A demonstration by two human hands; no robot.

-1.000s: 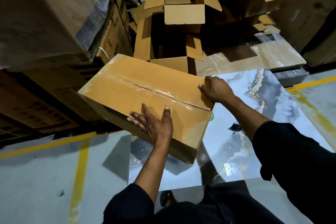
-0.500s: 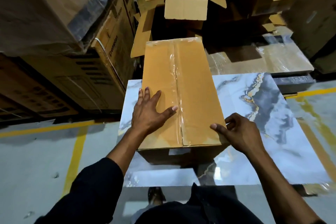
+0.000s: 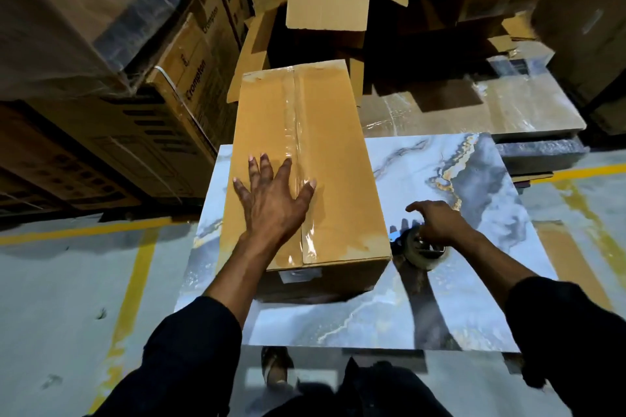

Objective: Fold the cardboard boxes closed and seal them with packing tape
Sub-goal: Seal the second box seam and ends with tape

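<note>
While my left hand (image 3: 271,205) presses wide fingers on the taped brown cardboard box (image 3: 305,159) at the marble desk's (image 3: 440,308) left edge, my right hand (image 3: 437,223) grips the clear tape roll (image 3: 423,252); open boxes (image 3: 325,7) behind remain unsealed.

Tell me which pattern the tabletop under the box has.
The tabletop has a grey-white marble pattern with gold veins, seen in the head view.

Tape dispenser (image 3: 418,249) partly under right hand (image 3: 437,223).
</note>
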